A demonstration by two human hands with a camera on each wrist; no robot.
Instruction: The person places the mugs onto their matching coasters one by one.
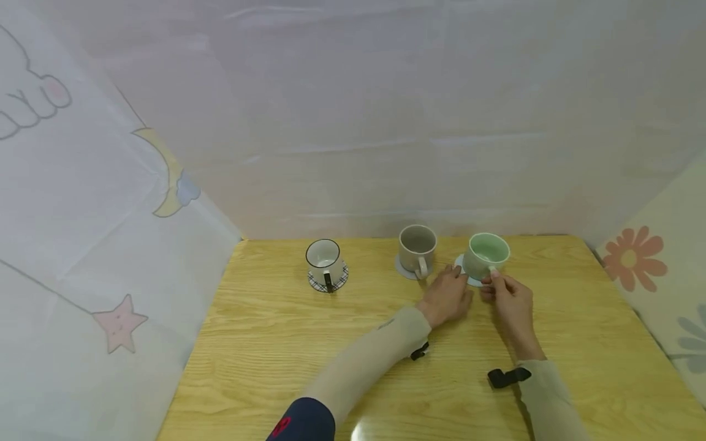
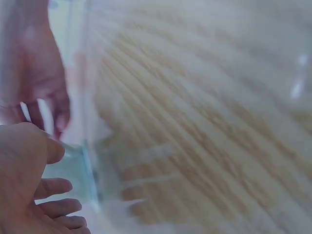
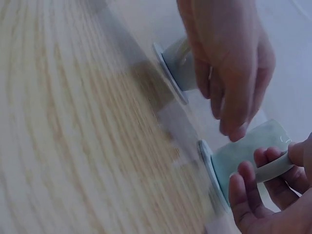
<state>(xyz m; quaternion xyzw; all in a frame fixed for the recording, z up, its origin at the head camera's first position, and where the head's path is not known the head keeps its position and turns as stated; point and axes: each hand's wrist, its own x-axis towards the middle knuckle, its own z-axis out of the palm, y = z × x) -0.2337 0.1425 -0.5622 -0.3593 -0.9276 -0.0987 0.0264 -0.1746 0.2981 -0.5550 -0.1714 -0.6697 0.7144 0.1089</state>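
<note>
A pale green mug (image 1: 478, 267) sits on a light round coaster (image 1: 474, 283) toward the right of the table's far side. My right hand (image 1: 512, 306) pinches its handle between thumb and fingers, which shows clearly in the right wrist view (image 3: 275, 168). Close to the mug's left side is my left hand (image 1: 448, 295), its fingers extended over the coaster's near-left edge. In the left wrist view those fingers (image 2: 56, 187) look loosely spread beside the mug; whether they touch it or the coaster I cannot tell.
Left of my left hand, a grey-beige mug (image 1: 417, 246) stands on a pale coaster (image 1: 405, 269). Farther left, a white black-rimmed mug (image 1: 322, 260) rests on a checked coaster (image 1: 317, 286). The wooden table (image 1: 259, 349) meets a fabric backdrop (image 1: 342, 122).
</note>
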